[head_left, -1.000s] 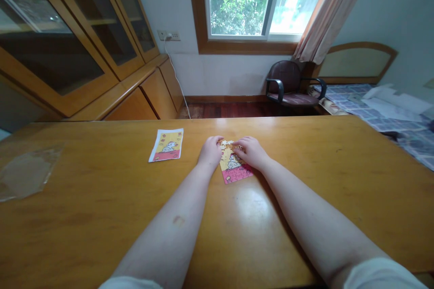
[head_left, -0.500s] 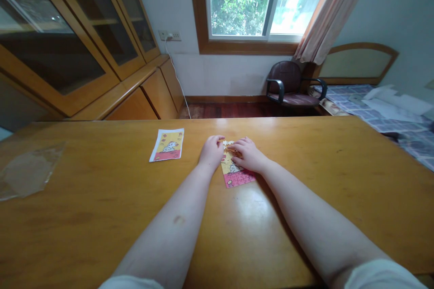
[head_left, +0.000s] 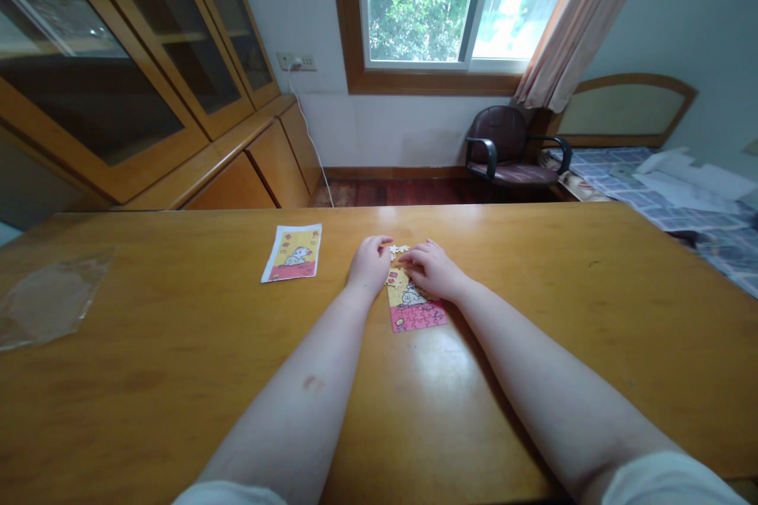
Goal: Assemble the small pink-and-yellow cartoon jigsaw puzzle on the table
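A small jigsaw puzzle (head_left: 414, 308) with a yellow picture and a pink lower band lies flat on the wooden table (head_left: 178, 331). My left hand (head_left: 368, 264) rests on its upper left edge with fingers curled downward. My right hand (head_left: 435, 268) lies on the upper right part, fingertips pinched at the top edge by a few loose pale pieces (head_left: 398, 250). Whether a piece is between those fingers is not visible. A printed picture card (head_left: 292, 252) with the same image lies to the left of my left hand.
A clear plastic bag (head_left: 47, 296) lies at the table's left end. Beyond the far edge stand a dark armchair (head_left: 503, 146), glass-door wooden cabinets (head_left: 118, 71) and a window. A bed with papers (head_left: 681, 181) is at the right.
The puzzle sits slightly nearer to me than a second ago. My right hand's fingertips shifted left to the top edge. My left hand hardly moved.
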### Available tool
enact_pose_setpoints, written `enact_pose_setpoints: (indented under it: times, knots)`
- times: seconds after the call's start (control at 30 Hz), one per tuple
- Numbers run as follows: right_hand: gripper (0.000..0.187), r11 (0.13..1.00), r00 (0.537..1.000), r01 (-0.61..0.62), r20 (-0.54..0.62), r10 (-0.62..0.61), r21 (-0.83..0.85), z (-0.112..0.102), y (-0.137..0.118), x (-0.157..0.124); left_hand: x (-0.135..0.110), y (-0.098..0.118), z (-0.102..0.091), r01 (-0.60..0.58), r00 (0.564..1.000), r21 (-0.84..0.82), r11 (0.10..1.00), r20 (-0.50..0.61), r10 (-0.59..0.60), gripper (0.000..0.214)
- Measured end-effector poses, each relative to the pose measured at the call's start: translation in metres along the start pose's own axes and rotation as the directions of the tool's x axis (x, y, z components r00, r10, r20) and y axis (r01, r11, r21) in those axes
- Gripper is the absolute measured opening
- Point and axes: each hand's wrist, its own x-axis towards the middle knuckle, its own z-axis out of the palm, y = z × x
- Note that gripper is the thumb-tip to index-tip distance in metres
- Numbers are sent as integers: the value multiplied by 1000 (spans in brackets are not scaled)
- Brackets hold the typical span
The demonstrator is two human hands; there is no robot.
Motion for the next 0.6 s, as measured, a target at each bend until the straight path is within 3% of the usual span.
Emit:
enact_pose_setpoints:
  times: [0.2, 0.3, 0.47, 0.6]
  knots:
    - [25, 977, 989, -37, -135, 66, 209, -2, 4, 1, -1, 1, 0, -11, 1000, -45, 999, 28, 12, 26]
    - [25, 976, 983, -63, -156, 96, 209, -3, 4, 1, -2, 1, 0, -31, 999, -70, 997, 24, 33, 26]
    - [17, 996, 997, 71, -12, -71, 47, -2, -3, 0, -1, 4, -4, 7, 997, -99, 995, -75, -15, 27]
    - [17, 989, 986, 147, 86, -144, -25, 0, -13, -2, -2, 6, -5, 18, 996, -92, 996, -82, -26, 26]
